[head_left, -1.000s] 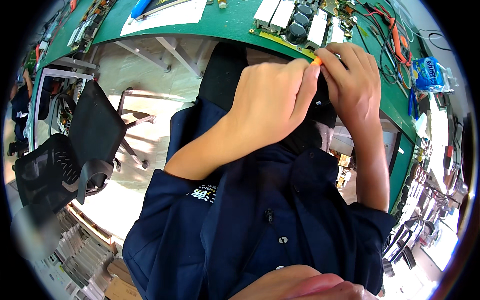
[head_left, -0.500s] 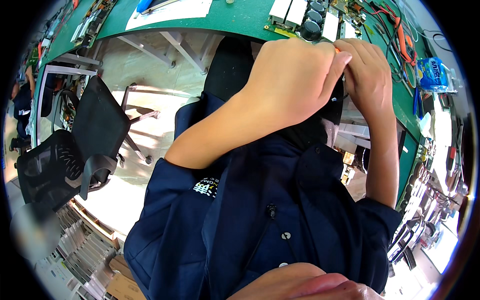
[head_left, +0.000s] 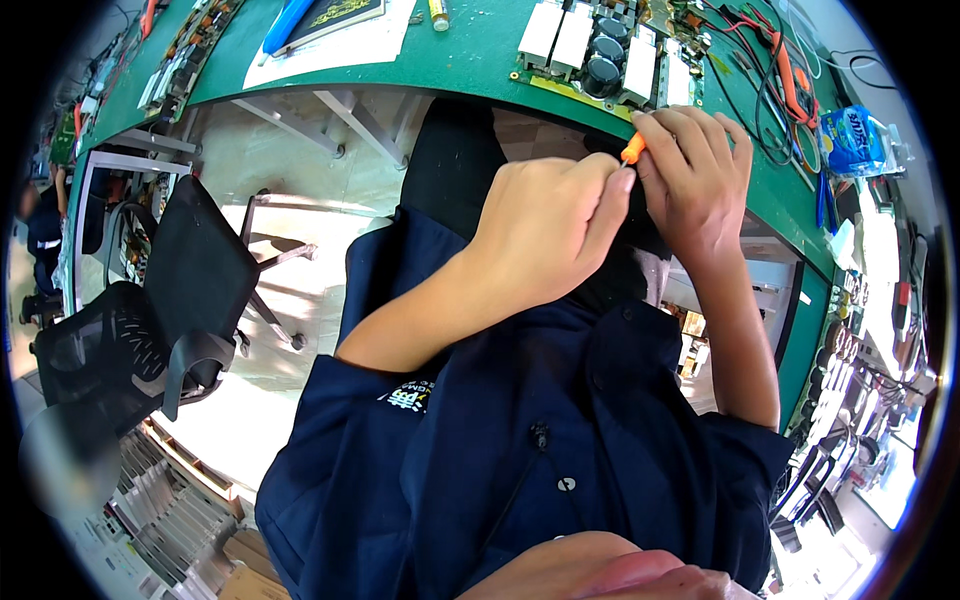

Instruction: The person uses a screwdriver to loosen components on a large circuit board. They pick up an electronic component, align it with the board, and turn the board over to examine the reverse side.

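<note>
My right hand [head_left: 698,180] has its fingers closed on the orange handle [head_left: 632,150] of a small tool with a thin metal shaft, just below the bench's front edge. The closed fingers of my left hand [head_left: 550,230] are at the lower end of that shaft; what they pinch is hidden. Just beyond both hands, a circuit board [head_left: 640,75] with white blocks and black capacitors lies on the green bench [head_left: 460,70].
A blue pen-like tool [head_left: 285,25] lies on white paper [head_left: 340,62]. Orange-handled leads [head_left: 792,85] and a blue packet [head_left: 852,140] sit at right. A black chair [head_left: 200,270] stands at left. A co-worker [head_left: 45,230] is at far left.
My hands dipped out of sight behind each other half a second ago; now they are lower, and more of the orange handle and its shaft shows between them. The whole view has shifted slightly.
</note>
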### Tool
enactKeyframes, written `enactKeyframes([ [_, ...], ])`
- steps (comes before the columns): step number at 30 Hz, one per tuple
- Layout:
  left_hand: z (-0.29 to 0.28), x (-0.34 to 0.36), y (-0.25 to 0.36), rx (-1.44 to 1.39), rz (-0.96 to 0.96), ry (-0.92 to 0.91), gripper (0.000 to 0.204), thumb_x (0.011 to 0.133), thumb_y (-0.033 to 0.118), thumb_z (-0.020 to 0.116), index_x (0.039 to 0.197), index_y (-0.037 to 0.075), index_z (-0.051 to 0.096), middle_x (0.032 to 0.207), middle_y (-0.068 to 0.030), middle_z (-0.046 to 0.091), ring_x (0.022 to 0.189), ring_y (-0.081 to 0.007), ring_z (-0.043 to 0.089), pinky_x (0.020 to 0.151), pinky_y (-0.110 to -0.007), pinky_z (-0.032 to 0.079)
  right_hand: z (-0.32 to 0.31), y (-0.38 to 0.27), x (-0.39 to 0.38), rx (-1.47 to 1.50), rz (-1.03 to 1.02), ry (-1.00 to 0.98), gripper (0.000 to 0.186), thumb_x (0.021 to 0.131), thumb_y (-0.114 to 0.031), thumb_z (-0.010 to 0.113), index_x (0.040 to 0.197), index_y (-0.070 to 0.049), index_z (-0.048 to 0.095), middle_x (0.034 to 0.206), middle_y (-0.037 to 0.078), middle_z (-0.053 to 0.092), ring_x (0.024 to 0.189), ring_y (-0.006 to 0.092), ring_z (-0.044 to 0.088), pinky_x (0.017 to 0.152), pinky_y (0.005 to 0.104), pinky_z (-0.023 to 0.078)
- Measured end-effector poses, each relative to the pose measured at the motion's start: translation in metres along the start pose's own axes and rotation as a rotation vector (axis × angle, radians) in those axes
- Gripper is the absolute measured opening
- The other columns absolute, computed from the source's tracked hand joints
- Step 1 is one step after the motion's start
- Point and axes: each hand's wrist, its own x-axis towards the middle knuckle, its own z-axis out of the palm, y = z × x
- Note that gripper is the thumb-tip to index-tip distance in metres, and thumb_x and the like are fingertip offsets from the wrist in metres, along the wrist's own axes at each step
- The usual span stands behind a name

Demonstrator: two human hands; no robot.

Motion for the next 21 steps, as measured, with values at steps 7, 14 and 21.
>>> enactKeyframes([
  [7, 0.006, -0.008, -0.01, -0.276, -0.113, 0.003, 0.028, 0.105, 0.013, 0.046, 0.097, -0.005, 0.066, 0.061, -0.0085, 0.066, 0.055, -0.0155, 0.065, 0.055, -0.026, 0.049, 0.008, -0.007, -0.006, -0.009, 0.092, 0.035, 0.033, 0.077, -0.02, 0.079, 0.108, -0.014, 0.073, 0.102, -0.001, 0.068, 0.104, 0.0193, 0.064, 0.105, 0.0478, 0.035],
  [14, 0.0, 0.013, -0.004, -0.196, 0.071, -0.106, 0.029, 0.104, 0.02, 0.053, 0.096, -0.004, 0.067, 0.066, -0.0074, 0.065, 0.057, -0.0143, 0.063, 0.055, -0.026, 0.047, 0.001, 0.006, 0.004, 0.036, 0.049, 0.082, 0.025, 0.077, -0.014, 0.075, 0.102, -0.01, 0.07, 0.095, 0.001, 0.068, 0.091, 0.0199, 0.066, 0.093, 0.0398, 0.044],
  [21, 0.008, -0.004, -0.038, -0.374, 0.111, 0.313, 0.035, 0.084, 0.017, 0.078, 0.111, -0.001, 0.066, 0.081, -0.0095, 0.067, 0.069, -0.0181, 0.063, 0.066, -0.028, 0.05, -0.002, 0.002, -0.004, 0.062, 0.064, 0.005, 0.025, 0.083, -0.015, 0.076, 0.106, -0.008, 0.071, 0.1, 0.005, 0.069, 0.094, 0.0237, 0.065, 0.089, 0.0386, 0.045],
])
